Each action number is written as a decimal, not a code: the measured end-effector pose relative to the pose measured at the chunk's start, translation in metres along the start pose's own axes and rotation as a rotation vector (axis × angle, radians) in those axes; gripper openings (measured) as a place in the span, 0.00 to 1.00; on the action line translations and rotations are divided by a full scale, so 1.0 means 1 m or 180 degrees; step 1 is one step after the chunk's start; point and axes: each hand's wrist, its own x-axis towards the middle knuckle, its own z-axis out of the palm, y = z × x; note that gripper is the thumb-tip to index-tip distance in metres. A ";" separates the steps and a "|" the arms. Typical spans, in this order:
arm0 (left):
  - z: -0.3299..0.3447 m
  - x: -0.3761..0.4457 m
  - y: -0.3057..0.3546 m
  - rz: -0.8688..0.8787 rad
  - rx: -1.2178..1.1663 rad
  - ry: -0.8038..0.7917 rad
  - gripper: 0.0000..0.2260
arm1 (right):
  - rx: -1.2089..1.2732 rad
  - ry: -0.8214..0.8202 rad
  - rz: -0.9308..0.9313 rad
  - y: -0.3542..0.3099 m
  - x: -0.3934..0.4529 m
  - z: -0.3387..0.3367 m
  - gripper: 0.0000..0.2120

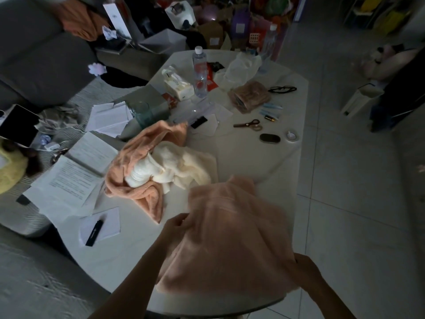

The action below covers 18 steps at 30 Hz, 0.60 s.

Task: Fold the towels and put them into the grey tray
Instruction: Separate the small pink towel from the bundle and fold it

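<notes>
I hold a pale pink towel (230,240) spread over the near end of the white table (253,148); it looks blurred. My left hand (176,224) pinches its left edge. My right hand (303,268) grips its right edge near the table's rim. Beyond it lies a heap: an orange towel (142,157) crumpled around a cream towel (184,166), unfolded. I cannot make out a grey tray with certainty; a grey box-like thing (147,100) stands at the table's left edge.
On the far half of the table are a water bottle (199,72), a tissue pack (178,85), scissors (249,125), glasses (282,89), a glass cup (142,112) and a dark case (269,138). Papers (76,176) and a pen (94,231) lie at the left. A sofa (34,54) stands beyond.
</notes>
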 end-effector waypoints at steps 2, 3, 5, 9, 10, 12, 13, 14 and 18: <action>-0.005 -0.006 0.000 0.0415 0.0142 -0.0196 0.12 | -0.0227 0.0071 0.0038 0.013 0.005 -0.003 0.06; -0.008 -0.006 -0.003 0.0561 0.0227 0.0011 0.15 | -0.0276 0.0121 0.0074 0.017 0.006 -0.004 0.06; -0.018 -0.006 -0.011 0.0641 0.0372 0.0704 0.15 | -0.0184 0.0255 0.0160 0.018 0.008 -0.005 0.09; -0.039 0.003 -0.029 0.0013 0.0349 0.0740 0.02 | -0.0075 0.0558 -0.0043 -0.004 0.006 0.004 0.27; -0.041 0.005 -0.029 -0.0257 0.0333 0.0548 0.02 | -0.0238 0.0640 -0.0155 -0.012 0.004 0.008 0.29; -0.043 0.014 -0.025 -0.0749 0.0278 0.0453 0.11 | -0.0620 0.0676 -0.0431 -0.031 0.000 0.016 0.29; -0.043 0.019 -0.022 -0.0919 0.0181 0.0465 0.17 | -0.0792 0.0631 -0.0613 -0.040 -0.001 0.020 0.30; -0.043 0.025 -0.019 -0.1012 0.0021 0.0402 0.21 | -0.0904 0.0564 -0.0788 -0.049 -0.003 0.025 0.30; -0.041 0.055 -0.008 -0.0798 -0.1044 0.0136 0.21 | -0.0910 0.0533 -0.1348 -0.091 -0.009 0.048 0.26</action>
